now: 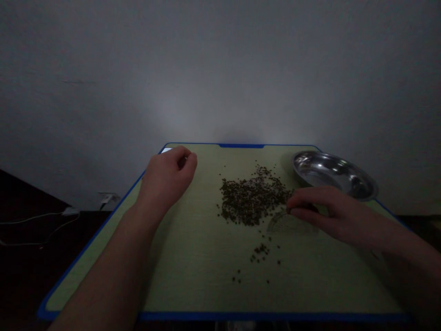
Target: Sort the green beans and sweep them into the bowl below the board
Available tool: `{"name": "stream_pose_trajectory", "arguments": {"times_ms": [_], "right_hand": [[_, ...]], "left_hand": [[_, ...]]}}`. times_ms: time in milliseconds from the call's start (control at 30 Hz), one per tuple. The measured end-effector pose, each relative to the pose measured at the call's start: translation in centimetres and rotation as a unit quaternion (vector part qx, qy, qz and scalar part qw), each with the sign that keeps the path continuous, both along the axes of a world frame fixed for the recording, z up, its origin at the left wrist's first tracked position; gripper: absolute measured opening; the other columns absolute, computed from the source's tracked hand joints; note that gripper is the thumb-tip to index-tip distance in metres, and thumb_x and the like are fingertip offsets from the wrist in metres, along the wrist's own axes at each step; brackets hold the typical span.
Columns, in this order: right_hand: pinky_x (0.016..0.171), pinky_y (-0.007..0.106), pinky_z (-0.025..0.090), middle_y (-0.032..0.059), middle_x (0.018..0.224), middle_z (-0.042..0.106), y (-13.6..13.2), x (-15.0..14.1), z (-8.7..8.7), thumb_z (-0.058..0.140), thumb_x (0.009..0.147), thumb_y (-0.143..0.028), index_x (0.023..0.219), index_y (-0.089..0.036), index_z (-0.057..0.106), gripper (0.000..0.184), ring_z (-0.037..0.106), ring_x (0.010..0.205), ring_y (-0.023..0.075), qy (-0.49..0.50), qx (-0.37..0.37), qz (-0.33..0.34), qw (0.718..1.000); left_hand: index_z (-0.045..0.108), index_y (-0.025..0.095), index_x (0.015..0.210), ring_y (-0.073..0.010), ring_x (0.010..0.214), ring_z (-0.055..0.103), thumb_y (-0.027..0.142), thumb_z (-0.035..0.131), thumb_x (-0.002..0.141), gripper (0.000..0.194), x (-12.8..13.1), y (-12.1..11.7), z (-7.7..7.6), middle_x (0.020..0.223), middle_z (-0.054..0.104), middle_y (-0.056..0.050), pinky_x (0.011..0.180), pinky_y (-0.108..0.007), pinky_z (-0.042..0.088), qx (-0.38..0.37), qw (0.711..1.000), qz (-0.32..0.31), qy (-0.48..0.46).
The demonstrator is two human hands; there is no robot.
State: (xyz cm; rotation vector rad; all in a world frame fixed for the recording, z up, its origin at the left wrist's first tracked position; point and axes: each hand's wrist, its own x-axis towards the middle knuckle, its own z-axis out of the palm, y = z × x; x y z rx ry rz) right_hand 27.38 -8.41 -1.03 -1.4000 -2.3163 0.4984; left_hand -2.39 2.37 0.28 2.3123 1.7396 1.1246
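Observation:
A spread pile of small dark seeds or beans [253,200] lies on the pale green table [196,271], with several strays nearer the front edge. At the pile's right edge is my right hand [322,209], thumb and forefinger pinched together. Whatever is between those fingertips is too small and dark to make out. My left hand [170,172] is loosely curled near the table's far left edge, apart from the pile; nothing shows in it. Behind my right hand, a shiny oval metal bowl [334,172] stands at the far right.
A faint protractor-like shape [284,224] shows on the tabletop, partly under my right hand. A blue rim [268,316] borders the table. A white object [166,150] peeks out behind my left hand. Beyond stands a grey wall [220,69]; a plug with cables [108,198] is low on the left.

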Motion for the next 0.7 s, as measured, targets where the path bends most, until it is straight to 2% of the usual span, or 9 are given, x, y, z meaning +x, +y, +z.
{"name": "stream_pose_trajectory", "arguments": {"times_ms": [133,433,700], "right_hand": [[0.061,0.030,0.047,0.0035,0.078,0.067,-0.2,0.4,-0.5,0.047,0.092,-0.031,0.085,-0.023,0.065,0.021,0.061,0.069,0.0165,-0.019,-0.002,0.021,1.000],[0.064,0.031,0.046,0.0051,0.082,0.068,-0.2,0.8,-1.0,0.046,0.093,-0.030,0.091,-0.023,0.065,0.021,0.061,0.073,0.0180,-0.028,0.010,-0.001,1.000],[0.068,0.029,0.046,0.0033,0.084,0.068,0.1,0.7,-1.3,0.046,0.092,-0.025,0.089,-0.022,0.064,0.018,0.062,0.076,0.0167,-0.031,-0.005,0.037,0.999]], "left_hand": [[0.059,0.023,0.066,-0.0156,0.056,0.051,0.039,0.048,0.081,0.025,0.3,-0.1,0.0,0.058,0.058,-0.001,0.054,-0.029,0.033,-0.003,1.000,0.002,0.012],[0.058,0.023,0.064,-0.0149,0.054,0.050,0.036,0.049,0.081,0.023,0.7,-0.4,-0.1,0.058,0.057,0.000,0.055,-0.031,0.032,0.003,1.000,-0.011,0.013],[0.059,0.022,0.066,-0.0161,0.056,0.052,0.036,0.048,0.081,0.023,0.9,-0.5,0.0,0.059,0.058,-0.001,0.055,-0.031,0.033,-0.009,1.000,-0.010,0.020]]}}
